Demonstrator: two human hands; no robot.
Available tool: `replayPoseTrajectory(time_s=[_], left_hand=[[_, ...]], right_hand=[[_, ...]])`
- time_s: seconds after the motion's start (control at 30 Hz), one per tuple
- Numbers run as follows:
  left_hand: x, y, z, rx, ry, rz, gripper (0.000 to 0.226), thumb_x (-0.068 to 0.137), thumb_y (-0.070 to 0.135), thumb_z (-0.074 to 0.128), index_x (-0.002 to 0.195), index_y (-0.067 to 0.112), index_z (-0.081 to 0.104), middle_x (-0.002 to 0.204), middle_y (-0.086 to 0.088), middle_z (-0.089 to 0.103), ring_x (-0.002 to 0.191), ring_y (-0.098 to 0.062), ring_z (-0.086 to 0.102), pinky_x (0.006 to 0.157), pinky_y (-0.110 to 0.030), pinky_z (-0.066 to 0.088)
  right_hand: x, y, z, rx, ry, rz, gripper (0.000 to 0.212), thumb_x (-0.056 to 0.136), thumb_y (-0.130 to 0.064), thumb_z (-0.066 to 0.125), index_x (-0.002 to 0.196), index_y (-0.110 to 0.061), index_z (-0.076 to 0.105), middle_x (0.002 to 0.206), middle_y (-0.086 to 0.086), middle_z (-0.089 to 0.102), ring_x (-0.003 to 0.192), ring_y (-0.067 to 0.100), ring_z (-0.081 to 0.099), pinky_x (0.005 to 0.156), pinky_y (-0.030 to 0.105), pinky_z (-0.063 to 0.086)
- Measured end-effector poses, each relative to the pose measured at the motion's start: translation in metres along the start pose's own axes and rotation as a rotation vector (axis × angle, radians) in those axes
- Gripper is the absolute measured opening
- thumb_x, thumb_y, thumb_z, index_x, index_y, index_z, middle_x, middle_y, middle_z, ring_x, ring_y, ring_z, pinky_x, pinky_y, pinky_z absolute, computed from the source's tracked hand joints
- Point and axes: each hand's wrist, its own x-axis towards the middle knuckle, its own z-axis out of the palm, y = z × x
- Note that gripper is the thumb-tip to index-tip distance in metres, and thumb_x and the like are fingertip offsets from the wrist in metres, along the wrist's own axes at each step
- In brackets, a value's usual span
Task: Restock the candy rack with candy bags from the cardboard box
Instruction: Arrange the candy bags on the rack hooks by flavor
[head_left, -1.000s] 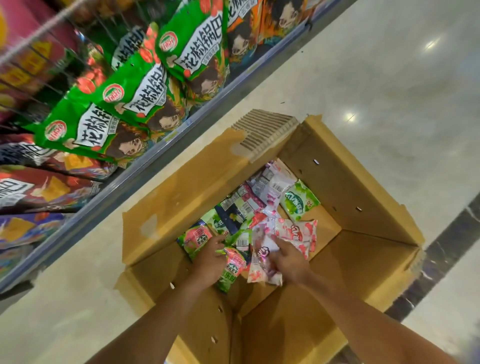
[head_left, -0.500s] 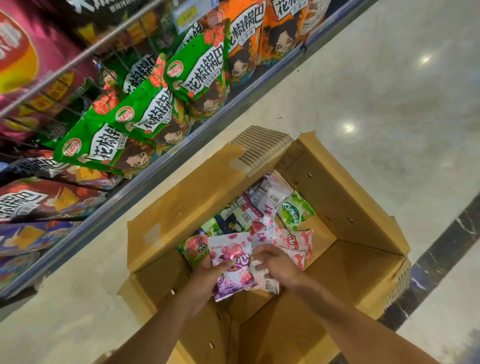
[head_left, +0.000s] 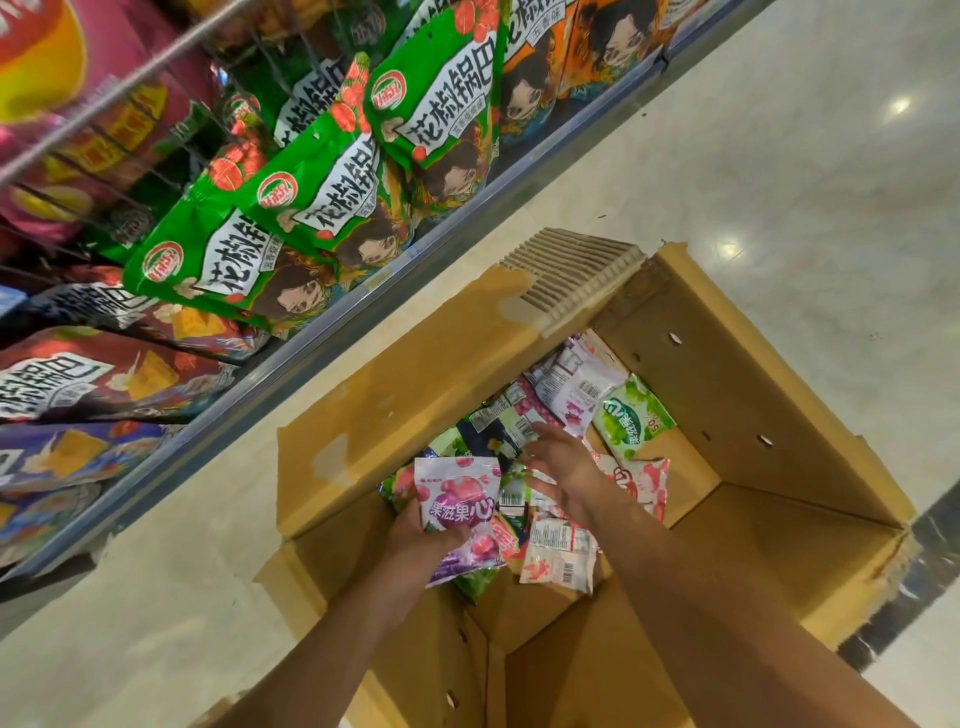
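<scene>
1. The left hand (head_left: 415, 540) grips a purple candy bag (head_left: 457, 512) from below at its lower left corner, fingers curled behind it. It held this bag half a second ago too, but the bag now stands more upright, with its printed front facing the camera.
2. Edges of other bags, green and pink, stick out from behind the purple one. I cannot tell whether the left hand holds them as well.
3. The right hand (head_left: 563, 462) is the main change. Half a second ago it clutched a bunch of pink and white bags beside the purple one. Now it holds nothing; its fingers are spread and nearly straight, reaching farther in over the pile.
4. A white bag (head_left: 558, 553) with a barcode lies under the right forearm, just beside the purple bag.
5. The purple bag is glossy, with round grape-like fruit pictures, white lettering across its middle and a crimped top seam.
6. It sits above the near left part of the open cardboard box (head_left: 415, 395), close to the left wall.
7. The loose candy bags (head_left: 566, 389) are heaped against the box's far left corner. A green bag (head_left: 631, 421) and a pink-and-white bag (head_left: 644, 483) lie at the right edge of the heap.
8. The box stands on a pale shiny floor (head_left: 779, 182).
9. To the left, a rack (head_left: 363, 322) holds rows of large green snack bags (head_left: 322, 208), with orange and red ones around them.
</scene>
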Motion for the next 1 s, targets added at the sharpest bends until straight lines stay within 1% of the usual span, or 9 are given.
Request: replayPoseTrajectory(time_s=[0.13, 0.23, 0.4, 0.5, 0.6, 0.7, 0.77, 0.87, 1.0], left_hand=[[-0.002, 0.007, 0.002, 0.052, 0.017, -0.006, 0.086, 0.091, 0.015, 0.080, 0.161, 0.020, 0.031, 0.159, -0.005, 0.046, 0.139, -0.026, 0.049, 0.106, -0.036, 0.041], [-0.009, 0.016, 0.001, 0.054, 0.002, -0.012, 0.091, 0.091, 0.025, 0.081, 0.163, 0.021, 0.025, 0.165, -0.005, 0.036, 0.151, -0.031, 0.036, 0.115, -0.042, 0.036], [-0.011, 0.011, -0.005, 0.093, 0.028, 0.023, 0.087, 0.085, 0.034, 0.087, 0.156, 0.026, 0.039, 0.156, -0.001, 0.049, 0.139, -0.028, 0.051, 0.106, -0.037, 0.043], [-0.031, 0.020, -0.005, 0.133, 0.004, 0.020, 0.096, 0.065, 0.063, 0.089, 0.147, 0.036, 0.047, 0.150, 0.003, 0.057, 0.129, -0.023, 0.060, 0.108, -0.045, 0.049], [-0.061, 0.042, 0.001, 0.116, 0.005, -0.036, 0.096, 0.068, 0.089, 0.069, 0.148, 0.041, 0.049, 0.152, 0.011, 0.051, 0.140, -0.024, 0.050, 0.116, -0.052, 0.040], [-0.102, 0.075, 0.006, -0.054, 0.011, -0.157, 0.076, 0.081, 0.089, 0.055, 0.135, 0.037, 0.065, 0.145, -0.003, 0.064, 0.129, -0.030, 0.063, 0.115, -0.058, 0.043], [-0.130, 0.096, 0.009, -0.152, 0.004, -0.175, 0.069, 0.096, 0.077, 0.044, 0.136, 0.025, 0.063, 0.128, -0.011, 0.074, 0.113, -0.034, 0.073, 0.105, -0.055, 0.054], [-0.184, 0.131, 0.014, -0.218, -0.073, -0.172, 0.072, 0.098, 0.074, 0.037, 0.132, 0.018, 0.067, 0.120, -0.016, 0.076, 0.109, -0.035, 0.075, 0.105, -0.054, 0.054], [-0.258, 0.169, 0.007, -0.310, -0.174, -0.141, 0.080, 0.088, 0.075, 0.058, 0.139, 0.013, 0.062, 0.132, -0.021, 0.070, 0.122, -0.040, 0.068, 0.112, -0.058, 0.047]], right_hand=[[-0.001, -0.002, -0.003, 0.161, -0.011, -0.006, 0.046, 0.100, -0.008, 0.058, 0.145, -0.017, 0.050, 0.128, 0.004, 0.064, 0.118, 0.019, 0.065, 0.084, 0.036, 0.061], [-0.004, 0.001, -0.008, 0.172, -0.028, -0.023, 0.047, 0.099, -0.010, 0.060, 0.145, -0.014, 0.051, 0.121, -0.001, 0.068, 0.116, 0.018, 0.067, 0.100, 0.042, 0.057], [-0.044, 0.005, -0.027, 0.094, -0.080, -0.091, 0.039, 0.097, -0.010, 0.064, 0.135, -0.015, 0.060, 0.127, 0.000, 0.070, 0.116, 0.014, 0.069, 0.108, 0.038, 0.050], [-0.079, 0.002, -0.039, -0.009, -0.064, -0.145, 0.034, 0.096, -0.014, 0.065, 0.130, -0.018, 0.066, 0.129, 0.000, 0.070, 0.118, 0.015, 0.066, 0.107, 0.037, 0.048], [-0.130, -0.014, -0.045, -0.111, -0.026, -0.228, 0.031, 0.094, -0.011, 0.067, 0.124, -0.016, 0.072, 0.131, 0.010, 0.067, 0.116, 0.026, 0.062, 0.104, 0.040, 0.048], [-0.195, -0.033, -0.045, -0.136, -0.079, -0.386, 0.037, 0.084, -0.019, 0.068, 0.121, -0.011, 0.071, 0.133, 0.012, 0.064, 0.120, 0.021, 0.062, 0.093, 0.019, 0.051], [-0.236, -0.041, -0.044, -0.170, -0.109, -0.528, 0.041, 0.078, -0.035, 0.067, 0.114, -0.015, 0.076, 0.133, 0.014, 0.064, 0.125, 0.025, 0.059, 0.101, 0.025, 0.050], [-0.308, -0.055, -0.040, -0.368, -0.163, -0.716, 0.033, 0.093, -0.040, 0.057, 0.115, -0.028, 0.078, 0.131, -0.003, 0.067, 0.131, 0.015, 0.056, 0.110, 0.032, 0.041], [-0.391, -0.070, -0.033, -0.589, -0.174, -0.913, 0.038, 0.101, -0.037, 0.049, 0.105, -0.017, 0.081, 0.120, -0.009, 0.074, 0.122, 0.012, 0.064, 0.106, 0.028, 0.046]])
